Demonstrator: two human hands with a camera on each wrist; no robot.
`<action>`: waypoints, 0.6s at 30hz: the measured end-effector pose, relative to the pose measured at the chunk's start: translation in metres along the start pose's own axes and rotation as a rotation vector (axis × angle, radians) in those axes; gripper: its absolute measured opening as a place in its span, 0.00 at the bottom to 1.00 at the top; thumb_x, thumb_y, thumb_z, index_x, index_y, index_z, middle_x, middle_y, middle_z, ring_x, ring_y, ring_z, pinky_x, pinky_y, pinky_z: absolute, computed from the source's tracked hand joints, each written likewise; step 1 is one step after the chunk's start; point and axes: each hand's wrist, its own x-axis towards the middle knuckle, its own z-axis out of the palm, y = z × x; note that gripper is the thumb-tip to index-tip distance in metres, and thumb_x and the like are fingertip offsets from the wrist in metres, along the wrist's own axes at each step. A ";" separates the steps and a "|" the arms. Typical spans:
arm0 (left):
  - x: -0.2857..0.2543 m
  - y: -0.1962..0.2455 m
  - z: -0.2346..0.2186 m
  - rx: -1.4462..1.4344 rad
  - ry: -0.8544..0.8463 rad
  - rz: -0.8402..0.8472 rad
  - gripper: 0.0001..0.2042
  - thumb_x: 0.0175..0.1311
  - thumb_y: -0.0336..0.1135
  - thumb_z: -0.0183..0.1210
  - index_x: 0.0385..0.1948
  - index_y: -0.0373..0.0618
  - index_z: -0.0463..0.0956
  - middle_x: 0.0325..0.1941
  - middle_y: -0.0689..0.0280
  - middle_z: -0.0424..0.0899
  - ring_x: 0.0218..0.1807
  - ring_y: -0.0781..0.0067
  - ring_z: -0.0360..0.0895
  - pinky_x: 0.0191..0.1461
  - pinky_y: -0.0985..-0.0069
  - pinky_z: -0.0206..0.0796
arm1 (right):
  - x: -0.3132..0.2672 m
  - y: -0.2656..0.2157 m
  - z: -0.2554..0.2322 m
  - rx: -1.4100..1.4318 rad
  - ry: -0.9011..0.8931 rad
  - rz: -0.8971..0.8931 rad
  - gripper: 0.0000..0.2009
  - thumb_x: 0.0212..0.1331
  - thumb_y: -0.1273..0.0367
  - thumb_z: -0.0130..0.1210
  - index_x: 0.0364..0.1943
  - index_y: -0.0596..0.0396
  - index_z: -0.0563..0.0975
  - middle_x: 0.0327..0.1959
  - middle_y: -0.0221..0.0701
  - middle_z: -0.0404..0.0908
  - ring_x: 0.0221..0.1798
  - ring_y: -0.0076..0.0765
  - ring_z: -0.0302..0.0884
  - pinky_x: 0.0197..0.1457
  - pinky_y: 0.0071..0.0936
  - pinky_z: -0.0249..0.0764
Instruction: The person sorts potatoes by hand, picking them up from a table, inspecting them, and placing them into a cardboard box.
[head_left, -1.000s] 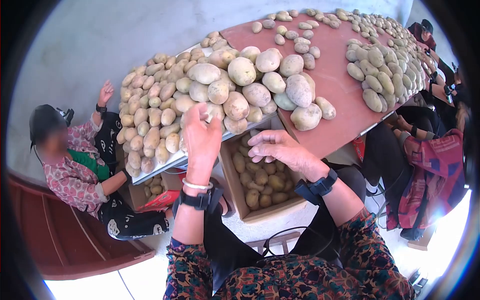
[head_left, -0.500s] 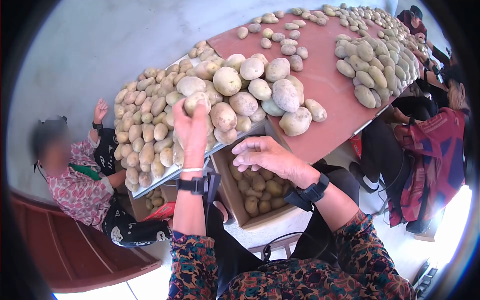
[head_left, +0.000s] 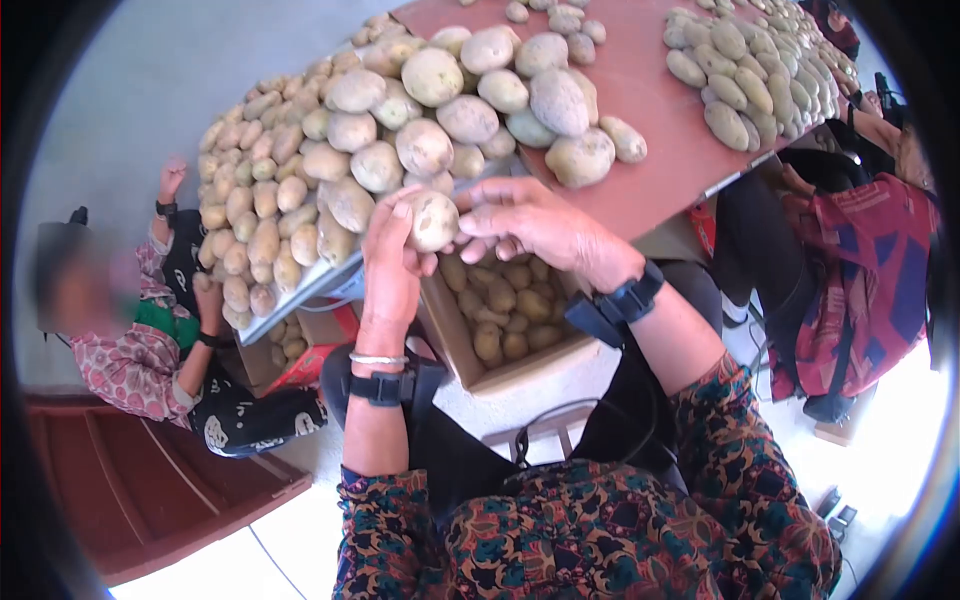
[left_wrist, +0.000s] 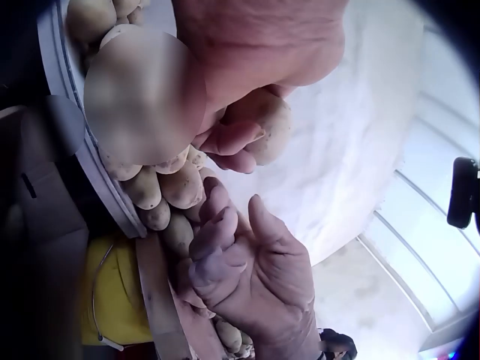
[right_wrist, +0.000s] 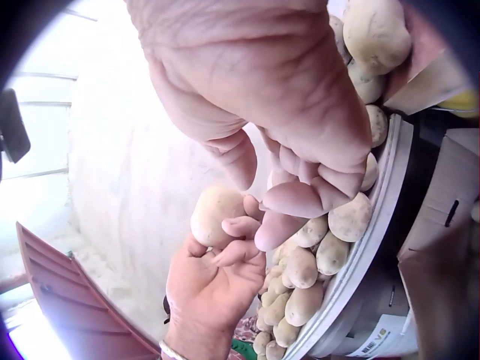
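Note:
In the head view my left hand [head_left: 388, 265] grips a round, pale potato [head_left: 435, 221] between thumb and fingers. The right wrist view shows the same potato [right_wrist: 217, 216] resting above the left palm. Close on its right is my right hand [head_left: 550, 228], its fingers loosely bent and holding nothing. Those fingertips point at the potato from the side. Both hands hover at the table's near edge, in front of a large heap of potatoes [head_left: 423, 147]. Below them stands a cardboard box [head_left: 442, 325] with smaller potatoes inside.
A second potato pile [head_left: 750, 85] lies farther right on the reddish table [head_left: 640, 150]. One person [head_left: 130, 370] sits at the left, beside another cardboard box. More people sit along the right side, one in a red and blue patterned garment [head_left: 870, 290].
My left hand has taken a potato from the heap and brought it back toward the right hand. The head view has shifted, and the two hands are now close together.

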 end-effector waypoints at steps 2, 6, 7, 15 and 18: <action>-0.002 -0.011 -0.003 0.062 0.030 -0.050 0.20 0.71 0.47 0.48 0.56 0.45 0.70 0.41 0.68 0.81 0.32 0.80 0.77 0.25 0.85 0.57 | 0.001 0.004 -0.001 -0.178 0.022 -0.007 0.20 0.59 0.63 0.60 0.50 0.64 0.76 0.40 0.36 0.83 0.37 0.26 0.83 0.31 0.17 0.71; 0.000 -0.039 -0.014 0.506 0.081 -0.111 0.17 0.68 0.46 0.53 0.49 0.43 0.75 0.32 0.66 0.81 0.26 0.79 0.75 0.28 0.82 0.64 | 0.007 0.010 -0.007 -0.271 0.157 -0.026 0.22 0.57 0.64 0.62 0.51 0.66 0.75 0.41 0.38 0.83 0.38 0.30 0.83 0.33 0.22 0.73; 0.000 -0.046 -0.018 0.751 0.047 -0.118 0.18 0.67 0.46 0.54 0.49 0.42 0.74 0.32 0.64 0.81 0.26 0.77 0.75 0.30 0.79 0.67 | 0.007 0.008 -0.011 -0.276 0.152 0.000 0.19 0.61 0.63 0.60 0.52 0.61 0.76 0.41 0.32 0.84 0.40 0.24 0.82 0.36 0.18 0.72; 0.004 -0.084 -0.029 1.186 0.090 0.008 0.18 0.66 0.38 0.52 0.53 0.40 0.74 0.43 0.44 0.82 0.52 0.41 0.77 0.56 0.55 0.67 | 0.003 0.000 -0.016 -0.223 0.212 -0.049 0.16 0.62 0.63 0.57 0.50 0.56 0.78 0.40 0.31 0.84 0.40 0.23 0.82 0.37 0.16 0.69; 0.009 -0.076 -0.033 1.052 0.145 -0.036 0.18 0.65 0.35 0.52 0.55 0.39 0.73 0.45 0.45 0.82 0.51 0.42 0.78 0.55 0.57 0.68 | 0.002 0.000 -0.019 -0.159 0.243 -0.061 0.15 0.62 0.63 0.58 0.49 0.56 0.78 0.40 0.32 0.85 0.40 0.22 0.82 0.36 0.16 0.68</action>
